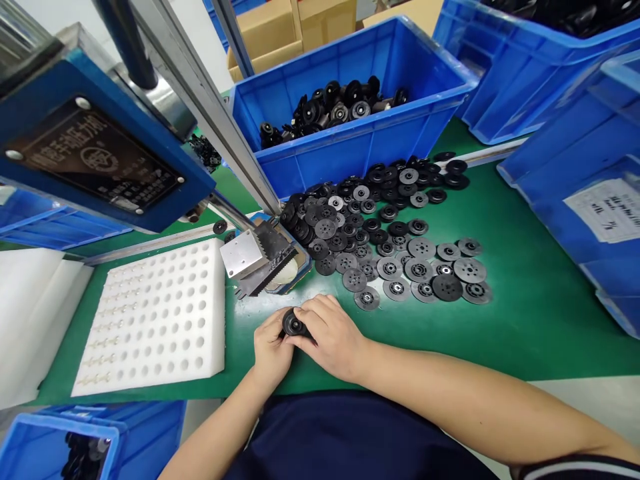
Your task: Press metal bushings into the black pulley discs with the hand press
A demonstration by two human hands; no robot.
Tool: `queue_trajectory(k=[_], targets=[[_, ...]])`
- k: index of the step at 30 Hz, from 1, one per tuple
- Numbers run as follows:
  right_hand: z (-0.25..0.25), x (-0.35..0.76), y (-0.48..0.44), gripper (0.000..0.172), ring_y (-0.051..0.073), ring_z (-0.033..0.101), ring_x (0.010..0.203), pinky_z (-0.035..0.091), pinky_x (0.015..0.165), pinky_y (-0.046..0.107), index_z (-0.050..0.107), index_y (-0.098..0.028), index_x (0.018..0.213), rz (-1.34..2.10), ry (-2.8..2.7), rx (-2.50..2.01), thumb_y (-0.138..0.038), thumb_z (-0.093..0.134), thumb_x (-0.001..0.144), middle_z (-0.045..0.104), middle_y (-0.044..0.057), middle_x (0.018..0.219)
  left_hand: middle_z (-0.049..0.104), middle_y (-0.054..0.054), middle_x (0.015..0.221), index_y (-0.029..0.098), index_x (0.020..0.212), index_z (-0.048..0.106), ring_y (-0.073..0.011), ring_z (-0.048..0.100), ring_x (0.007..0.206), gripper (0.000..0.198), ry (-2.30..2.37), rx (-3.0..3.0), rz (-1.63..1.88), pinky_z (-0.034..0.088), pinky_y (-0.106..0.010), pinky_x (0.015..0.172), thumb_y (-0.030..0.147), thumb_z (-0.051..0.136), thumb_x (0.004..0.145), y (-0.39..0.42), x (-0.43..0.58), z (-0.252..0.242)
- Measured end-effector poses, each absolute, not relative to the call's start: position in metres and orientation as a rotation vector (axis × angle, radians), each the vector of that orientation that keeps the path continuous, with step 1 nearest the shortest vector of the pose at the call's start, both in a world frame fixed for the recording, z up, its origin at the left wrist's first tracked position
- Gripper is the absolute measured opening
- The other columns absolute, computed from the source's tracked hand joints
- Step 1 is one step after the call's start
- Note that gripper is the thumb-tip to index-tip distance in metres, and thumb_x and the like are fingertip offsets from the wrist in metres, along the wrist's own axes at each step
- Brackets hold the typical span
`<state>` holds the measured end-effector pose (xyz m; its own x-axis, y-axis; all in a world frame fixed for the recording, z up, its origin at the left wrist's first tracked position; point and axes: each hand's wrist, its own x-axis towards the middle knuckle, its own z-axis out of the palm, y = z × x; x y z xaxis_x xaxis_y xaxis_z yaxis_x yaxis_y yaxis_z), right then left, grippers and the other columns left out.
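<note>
Close to the table's front edge, my left hand (273, 350) and my right hand (333, 337) are both closed around one black round plastic part (294, 323). A round face with a small light centre points up between my fingers; its lower portion is hidden by the hands. Just beyond them lies a spread of black plastic discs (420, 270) with holes and hubs, some of them stacked. To the left of the discs stands the hand press, its metal block (244, 255) over a toothed plate (274, 270).
A white foam tray (165, 320) with rows of holes lies left, small pale pins in its left columns. The blue press head (100, 133) overhangs the upper left. Behind the discs is a blue bin (350, 143) of black parts. More blue bins (575, 167) stand right.
</note>
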<state>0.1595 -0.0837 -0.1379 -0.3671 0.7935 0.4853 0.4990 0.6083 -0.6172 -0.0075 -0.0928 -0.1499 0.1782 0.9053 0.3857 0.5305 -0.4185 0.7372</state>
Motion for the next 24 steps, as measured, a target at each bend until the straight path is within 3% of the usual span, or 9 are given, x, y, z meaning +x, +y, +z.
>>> queue_trajectory(k=[12,24], targets=[[-0.133,0.161,-0.081,0.032,0.022,0.055,0.085,0.047,0.077,0.04,0.061,-0.013,0.099,0.479,-2.039,-1.027,-0.043,0.065,0.09,0.065,0.009,0.09,0.077,-0.008,0.086,0.017,0.088,0.073,-0.0213,0.073,0.076,0.014,1.395,2.033,1.108,0.061,-0.033,0.068,0.023,0.06,0.087,-0.092,-0.007,-0.149],[-0.134,0.163,-0.072,0.032,0.022,0.057,0.082,0.048,0.073,0.039,0.062,-0.014,0.094,0.419,-2.003,-1.007,-0.046,0.062,0.091,0.065,0.009,0.087,0.075,-0.006,0.082,0.017,0.087,0.073,-0.0199,0.07,0.073,0.019,1.465,1.987,1.094,0.059,-0.032,0.067,0.017,0.054,0.08,-0.091,-0.002,-0.146]])
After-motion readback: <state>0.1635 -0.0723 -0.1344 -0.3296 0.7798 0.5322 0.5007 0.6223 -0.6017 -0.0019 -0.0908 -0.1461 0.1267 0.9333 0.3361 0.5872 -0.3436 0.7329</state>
